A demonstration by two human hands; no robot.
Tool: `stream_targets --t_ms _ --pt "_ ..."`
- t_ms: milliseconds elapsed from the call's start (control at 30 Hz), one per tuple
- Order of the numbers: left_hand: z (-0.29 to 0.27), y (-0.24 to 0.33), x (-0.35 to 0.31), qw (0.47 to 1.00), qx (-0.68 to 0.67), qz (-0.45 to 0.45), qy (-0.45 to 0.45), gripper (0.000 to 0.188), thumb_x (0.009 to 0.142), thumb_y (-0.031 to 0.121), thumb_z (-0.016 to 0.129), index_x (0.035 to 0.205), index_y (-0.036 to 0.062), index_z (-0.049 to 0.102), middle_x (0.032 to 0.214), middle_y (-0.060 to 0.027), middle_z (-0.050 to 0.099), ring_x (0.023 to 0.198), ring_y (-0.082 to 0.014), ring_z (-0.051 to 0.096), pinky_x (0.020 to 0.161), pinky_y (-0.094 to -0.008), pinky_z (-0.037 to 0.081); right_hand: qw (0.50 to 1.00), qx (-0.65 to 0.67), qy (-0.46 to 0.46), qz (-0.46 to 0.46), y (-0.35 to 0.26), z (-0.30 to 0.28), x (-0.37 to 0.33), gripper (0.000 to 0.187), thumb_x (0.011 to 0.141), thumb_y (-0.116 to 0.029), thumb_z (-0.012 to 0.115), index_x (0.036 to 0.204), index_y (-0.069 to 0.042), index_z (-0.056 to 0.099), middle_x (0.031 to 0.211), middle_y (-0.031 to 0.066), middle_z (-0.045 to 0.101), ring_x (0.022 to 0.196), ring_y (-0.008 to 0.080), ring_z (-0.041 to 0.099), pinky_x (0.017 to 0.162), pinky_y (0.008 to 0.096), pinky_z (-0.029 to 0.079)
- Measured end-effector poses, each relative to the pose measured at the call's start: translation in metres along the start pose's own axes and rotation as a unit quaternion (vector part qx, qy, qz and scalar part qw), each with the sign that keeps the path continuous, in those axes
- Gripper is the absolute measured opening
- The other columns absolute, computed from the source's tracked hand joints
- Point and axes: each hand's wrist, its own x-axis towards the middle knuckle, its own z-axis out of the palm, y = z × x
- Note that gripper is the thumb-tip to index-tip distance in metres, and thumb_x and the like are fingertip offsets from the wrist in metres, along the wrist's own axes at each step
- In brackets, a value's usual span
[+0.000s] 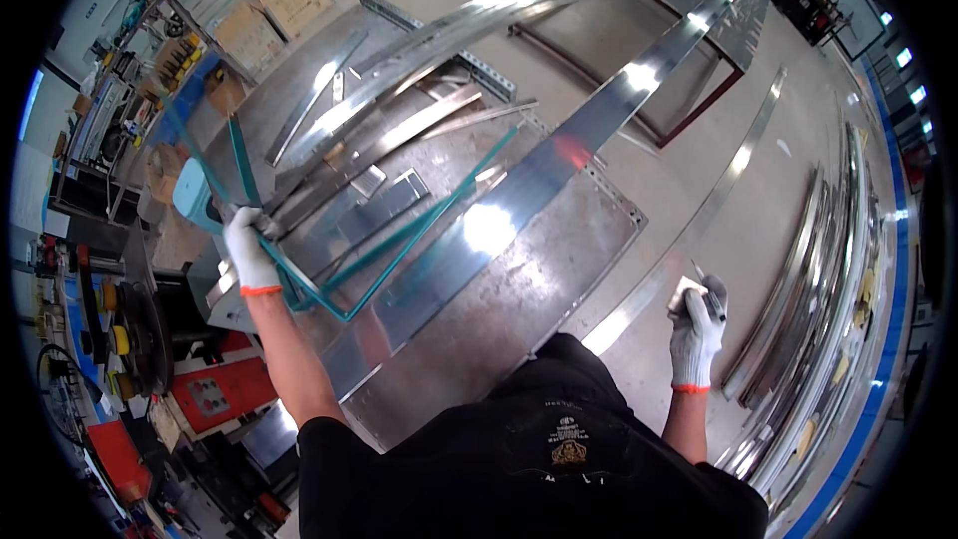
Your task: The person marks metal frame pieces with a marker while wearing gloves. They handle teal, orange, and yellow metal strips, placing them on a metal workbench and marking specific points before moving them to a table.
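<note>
My left hand [250, 252], in a white glove with an orange cuff, is closed on a teal frame of thin bars [324, 305]. The frame reaches across the left part of the metal-topped table, with a sharp corner near me. Out to the right, over the floor, my gloved right hand [696, 341] is closed around a small white item [684, 293]. A thin pointed tool [698, 269] sticks up from the same hand; its exact kind is unclear. A long shiny metal strip [454, 258] lies diagonally across the table, beside the teal frame.
Several metal offcuts [384, 205] and long curved profiles [454, 28] lie on the steel table [559, 289]. Another long strip [689, 240] extends beyond its right edge. Bundled metal lengths [813, 309] rest on the floor at right. A light blue stool [196, 196] stands left.
</note>
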Motion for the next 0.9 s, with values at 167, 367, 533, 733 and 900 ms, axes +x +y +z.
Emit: stream_targets --t_ms 167,367,533,733,900 --pt "0.000 0.041 -0.122 0.980 -0.032 0.190 -0.041 0.040 0.080 -0.003 0.054 0.119 -0.0067 0.052 0.080 -0.0005 0.044 0.063 -0.0101 0.039 0.055 -0.0255 0.033 0.999 -0.010 -0.035 0.028 0.009 0.020 0.033 0.040 0.091 0.001 0.065 0.128 -0.005 0.052 0.095 0.0067 0.063 0.075 0.0161 0.067 0.057 0.0278 0.055" --pt "-0.023 0.011 -0.216 0.957 -0.099 0.258 -0.088 0.038 0.078 0.003 0.057 0.116 -0.0015 0.054 0.073 0.0013 0.036 0.063 -0.0103 0.031 0.057 -0.0264 0.028 0.976 -0.146 -0.161 -0.010 0.008 0.047 0.069 0.036 0.093 -0.001 0.063 0.128 -0.001 0.053 0.114 0.0093 0.058 0.085 0.0133 0.063 0.074 0.0280 0.055" --pt "-0.076 -0.045 -0.261 0.937 -0.069 0.306 -0.154 0.048 0.076 0.007 0.065 0.123 0.0029 0.060 0.075 0.0029 0.042 0.061 -0.0100 0.036 0.058 -0.0259 0.029 0.923 -0.281 -0.210 -0.160 0.036 0.053 0.097 0.039 0.089 -0.003 0.068 0.126 -0.003 0.055 0.115 0.0074 0.061 0.101 0.0145 0.060 0.091 0.0308 0.050" --pt "-0.093 -0.064 -0.285 0.927 -0.014 0.336 -0.167 0.046 0.075 0.009 0.067 0.120 0.0059 0.062 0.077 0.0031 0.041 0.066 -0.0115 0.036 0.061 -0.0275 0.028 0.867 -0.362 -0.298 -0.170 0.084 0.058 0.108 0.044 0.085 -0.006 0.070 0.126 -0.005 0.055 0.120 0.0140 0.066 0.112 0.0232 0.064 0.095 0.0349 0.051" --pt "-0.104 -0.067 -0.290 0.926 -0.004 0.340 -0.164 0.046 0.075 0.010 0.067 0.121 0.0070 0.061 0.078 0.0030 0.042 0.066 -0.0121 0.037 0.062 -0.0286 0.028 0.849 -0.388 -0.327 -0.149 0.120 0.078 0.109 0.043 0.084 -0.008 0.070 0.125 -0.006 0.056 0.116 0.0126 0.066 0.103 0.0228 0.067 0.091 0.0346 0.052"
